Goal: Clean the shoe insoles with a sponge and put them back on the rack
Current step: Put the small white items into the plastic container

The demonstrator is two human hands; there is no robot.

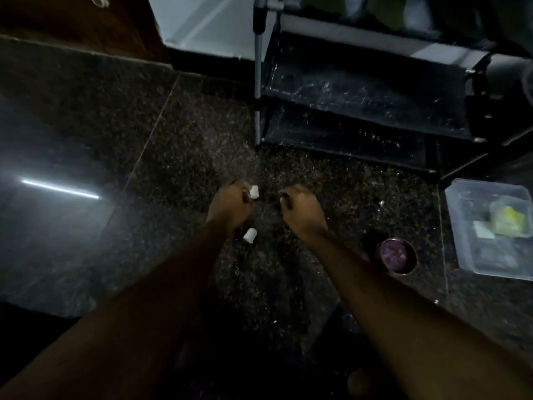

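Note:
The scene is very dim. My left hand is curled over the dark floor and pinches a small white piece at its fingertips. A second small white piece lies just below that hand, by the wrist. My right hand is curled close beside the left, with a pale speck at its fingertips. The dark hides whether it holds anything. The shoe rack stands at the upper right with black shelves. No insole can be made out.
A small round bowl of purple liquid sits on the floor by my right forearm. A clear plastic box holding a yellow-green item stands at the right edge. A wooden door and a pale wall lie at the top left.

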